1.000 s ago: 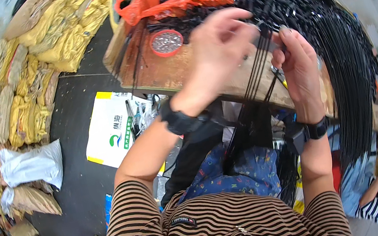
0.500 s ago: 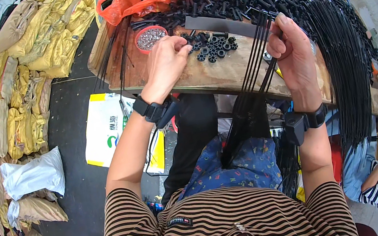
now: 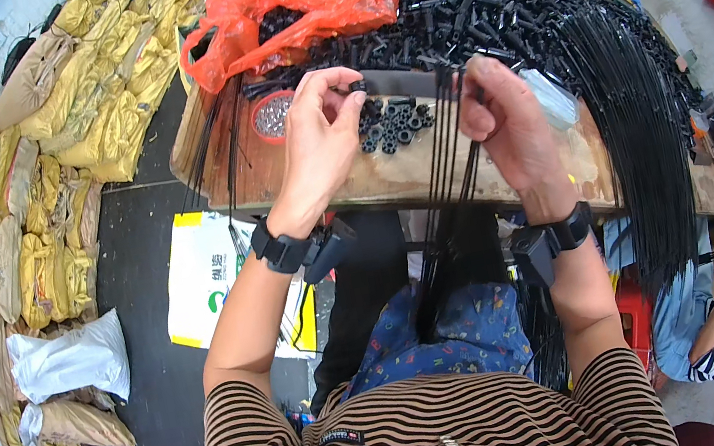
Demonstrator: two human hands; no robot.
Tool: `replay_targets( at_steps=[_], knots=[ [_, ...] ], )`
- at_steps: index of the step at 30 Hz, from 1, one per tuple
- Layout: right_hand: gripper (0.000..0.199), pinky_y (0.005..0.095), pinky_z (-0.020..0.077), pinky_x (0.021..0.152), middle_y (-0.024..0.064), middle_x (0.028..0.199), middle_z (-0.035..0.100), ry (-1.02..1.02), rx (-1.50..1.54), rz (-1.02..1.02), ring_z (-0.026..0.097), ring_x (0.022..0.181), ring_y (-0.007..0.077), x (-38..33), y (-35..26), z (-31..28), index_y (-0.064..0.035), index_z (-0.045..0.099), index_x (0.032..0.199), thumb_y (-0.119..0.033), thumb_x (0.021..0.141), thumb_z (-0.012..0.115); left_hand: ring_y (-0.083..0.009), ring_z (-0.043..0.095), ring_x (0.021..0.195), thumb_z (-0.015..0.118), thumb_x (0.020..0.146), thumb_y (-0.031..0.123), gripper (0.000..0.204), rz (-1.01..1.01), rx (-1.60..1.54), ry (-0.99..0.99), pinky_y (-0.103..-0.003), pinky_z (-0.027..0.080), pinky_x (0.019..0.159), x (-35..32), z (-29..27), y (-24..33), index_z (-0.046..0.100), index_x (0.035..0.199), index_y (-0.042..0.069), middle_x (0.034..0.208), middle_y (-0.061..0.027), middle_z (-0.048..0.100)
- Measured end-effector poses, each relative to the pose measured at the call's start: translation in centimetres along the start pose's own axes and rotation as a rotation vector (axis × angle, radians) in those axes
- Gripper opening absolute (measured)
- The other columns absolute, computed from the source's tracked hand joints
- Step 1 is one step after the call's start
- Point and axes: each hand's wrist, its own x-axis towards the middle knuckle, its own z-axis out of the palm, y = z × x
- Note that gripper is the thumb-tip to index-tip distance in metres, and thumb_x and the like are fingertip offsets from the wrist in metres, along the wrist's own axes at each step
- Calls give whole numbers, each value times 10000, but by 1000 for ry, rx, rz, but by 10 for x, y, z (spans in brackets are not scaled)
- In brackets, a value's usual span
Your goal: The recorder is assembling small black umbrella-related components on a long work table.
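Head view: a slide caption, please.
Left hand pinches a black part, right hand holds black rods, at a table.

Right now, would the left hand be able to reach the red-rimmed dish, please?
Probably yes: the red-rimmed dish sits open-topped beside the left hand, with nothing visibly blocking it, though finger and thumb hold a small black piece.

Hard for you to make out
The dark piece (image 3: 358,86) in your left hand (image 3: 318,139) is too small to identify; your right hand (image 3: 508,115) hides some black rods' (image 3: 471,170) upper ends.
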Motion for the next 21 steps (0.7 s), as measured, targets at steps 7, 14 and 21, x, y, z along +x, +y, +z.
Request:
replay_targets(
  at_steps=[7,14,21],
  knots=[
    [238,203,359,508,-37,612,495,-46,62,40,445,522,48,0,0,10,-85,572,821,-286,949,558,-49,490,715,584,869,-15,204,187,-70,-67,-200,412,644,8,6,43,552,1068,20,892,-4,532],
    [228,199,390,533,-34,638,526,-99,45,64,479,547,47,-2,-4,13,-69,594,898,-287,953,555,-106,495,677,556,796,-99,258,303,-115,-78,-245,422,612,11,13,54,579,1026,18,953,-56,518],
    [129,174,394,507,-52,718,567,-188,-129,69,502,564,16,-10,-4,13,-72,614,893,-129,833,715,-93,519,812,527,800,-125,282,286,-156,-96,-232,443,711,9,12,62,588,1040,10,1006,-44,529]
  ],
)
